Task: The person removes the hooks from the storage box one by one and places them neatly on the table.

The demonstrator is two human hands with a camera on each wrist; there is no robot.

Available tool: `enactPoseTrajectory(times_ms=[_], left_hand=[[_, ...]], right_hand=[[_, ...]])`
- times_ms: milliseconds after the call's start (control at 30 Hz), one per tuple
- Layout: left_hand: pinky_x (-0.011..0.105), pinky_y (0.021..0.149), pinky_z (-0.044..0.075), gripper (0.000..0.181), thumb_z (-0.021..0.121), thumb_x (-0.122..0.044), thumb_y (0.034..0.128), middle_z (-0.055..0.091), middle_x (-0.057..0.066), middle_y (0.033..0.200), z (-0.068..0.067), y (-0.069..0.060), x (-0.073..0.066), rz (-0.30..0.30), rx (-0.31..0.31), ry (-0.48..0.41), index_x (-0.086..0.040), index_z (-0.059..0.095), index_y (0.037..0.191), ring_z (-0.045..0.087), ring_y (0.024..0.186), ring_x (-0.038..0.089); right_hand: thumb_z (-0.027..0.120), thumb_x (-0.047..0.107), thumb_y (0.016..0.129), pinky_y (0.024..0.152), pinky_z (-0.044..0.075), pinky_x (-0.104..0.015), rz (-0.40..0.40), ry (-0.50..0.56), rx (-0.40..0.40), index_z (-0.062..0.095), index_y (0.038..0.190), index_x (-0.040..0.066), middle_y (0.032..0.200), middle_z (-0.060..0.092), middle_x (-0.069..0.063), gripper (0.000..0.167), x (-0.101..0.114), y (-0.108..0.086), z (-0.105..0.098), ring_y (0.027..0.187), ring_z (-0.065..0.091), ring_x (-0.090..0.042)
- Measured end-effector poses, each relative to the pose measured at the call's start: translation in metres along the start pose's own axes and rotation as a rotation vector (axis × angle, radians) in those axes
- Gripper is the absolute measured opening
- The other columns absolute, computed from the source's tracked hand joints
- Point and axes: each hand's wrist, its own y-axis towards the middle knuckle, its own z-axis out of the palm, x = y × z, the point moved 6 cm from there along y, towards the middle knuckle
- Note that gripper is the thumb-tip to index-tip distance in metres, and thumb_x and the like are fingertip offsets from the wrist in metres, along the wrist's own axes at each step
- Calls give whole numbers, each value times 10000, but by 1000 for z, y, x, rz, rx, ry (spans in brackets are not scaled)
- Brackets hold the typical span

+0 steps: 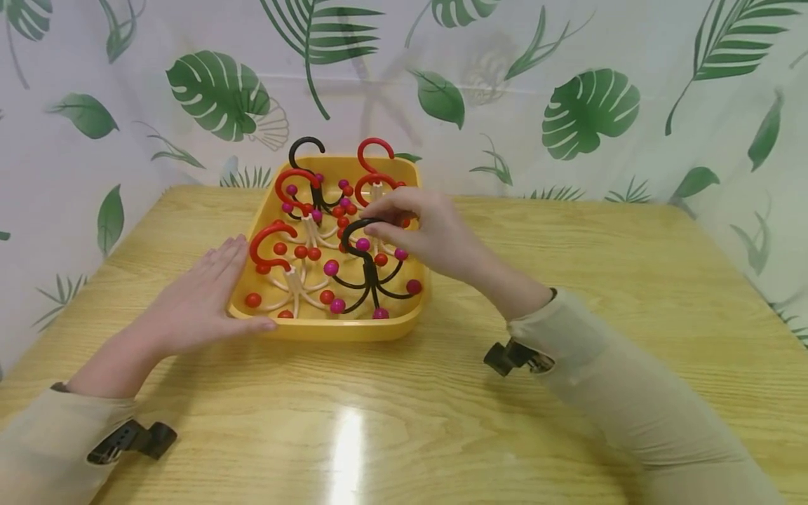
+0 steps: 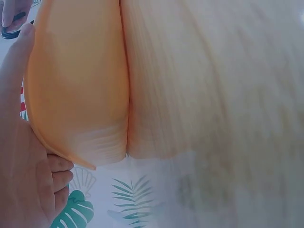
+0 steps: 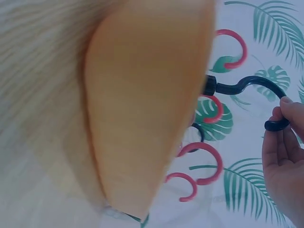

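Observation:
A yellow tray (image 1: 341, 331) holds several hooks with splayed, ball-tipped legs. My left hand (image 1: 196, 301) lies flat along the tray's left side and front left corner, its fingers straight; the left wrist view shows this hand (image 2: 23, 156) against the tray wall (image 2: 80, 85). With thumb and fingers, my right hand (image 1: 435, 231) pinches the curved top of a black hook (image 1: 370, 270) with magenta balls, at the tray's front right. In the right wrist view the right hand (image 3: 287, 147) grips the black hook's curl (image 3: 251, 81), above the tray rim.
Red-topped hooks with pale legs stand at the tray's left (image 1: 292, 280), middle (image 1: 309, 228) and back right (image 1: 376, 151). Another black hook (image 1: 315, 189) is at the back left. Beneath is a wooden table (image 1: 568, 280); behind it hangs a leaf-patterned backdrop (image 1: 480, 140).

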Motion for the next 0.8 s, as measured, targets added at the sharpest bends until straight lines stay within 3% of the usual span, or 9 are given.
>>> enactPoseTrajectory(times_ms=[200,367,567,800], left_hand=[[519,1148,97,1198,542,-747,775,-28,205,1572,1,-1,0,10,4,-4,20,-15,1508,-20,1437,364],[512,1151,87,1201,543,-748,774,-35,203,1572,2,-1,0,17,3,5,19,-20,1507,-39,1438,352],[500,1154,94,1205,542,-752,770,-28,197,1574,1,-1,-1,20,-1,19,29,-7,1506,-29,1441,344],[505,1151,101,1206,553,-743,771,-16,218,1568,1,-1,-1,20,-3,17,47,8,1501,-18,1438,355]], right_hand=[[712,37,846,731,545,-275,-3,63,-66,705,1018,-10,962,692,-63,179,12,3,-19,813,639,-128],[683,68,879,765,544,-253,120,99,-125,693,1054,2,988,695,-68,188,13,3,-43,854,657,-131],[700,78,869,788,536,-235,180,100,-245,695,1051,-3,988,699,-82,199,10,-1,-78,847,665,-137],[724,148,857,796,520,-205,322,3,-310,701,1076,39,967,702,-24,246,-11,-11,-110,842,656,-117]])
